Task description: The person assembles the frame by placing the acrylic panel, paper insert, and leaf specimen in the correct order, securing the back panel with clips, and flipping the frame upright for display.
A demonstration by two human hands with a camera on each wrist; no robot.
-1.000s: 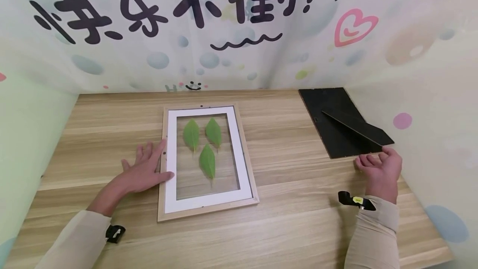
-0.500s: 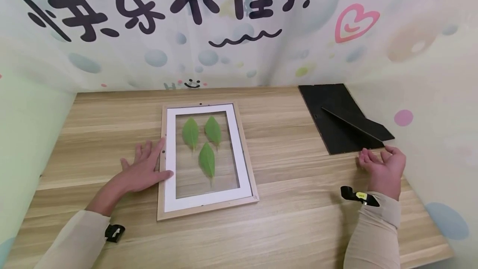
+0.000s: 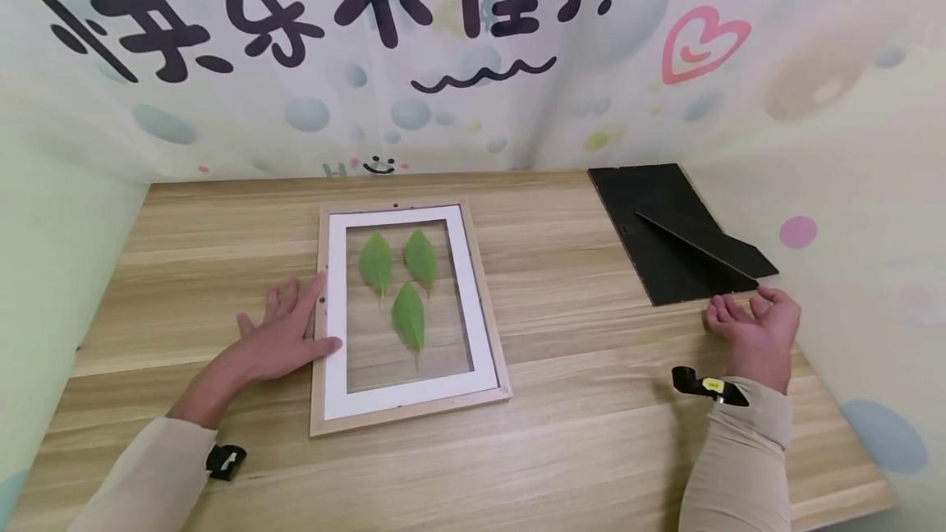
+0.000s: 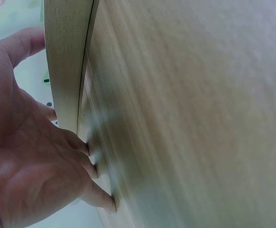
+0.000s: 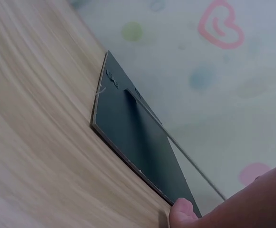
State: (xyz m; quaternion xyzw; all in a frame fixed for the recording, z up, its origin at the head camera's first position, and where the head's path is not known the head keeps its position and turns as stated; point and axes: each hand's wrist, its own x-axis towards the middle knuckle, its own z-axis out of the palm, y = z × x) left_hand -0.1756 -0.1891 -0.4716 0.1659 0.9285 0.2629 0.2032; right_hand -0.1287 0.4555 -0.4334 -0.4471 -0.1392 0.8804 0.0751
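Whereas the frame (image 3: 410, 411) is pale wood, the board (image 3: 656, 265) is black.

See on the brown wood-grain table (image 3: 562, 433) a rectangular pale-wood frame (image 3: 414, 410) with three pointed green leaves (image 3: 409, 316) inside its white rectangular mat (image 3: 414, 392), two behind, one before; at the frame's left edge, the bare left hand (image 3: 284, 343); well right, a black rectangular board (image 3: 658, 263) beneath an angled black strut (image 3: 727, 251), the right hand (image 3: 761, 335) before it

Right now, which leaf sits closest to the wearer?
The bottom-centre leaf; the upper-left leaf and upper-right leaf lie side by side, farther away.
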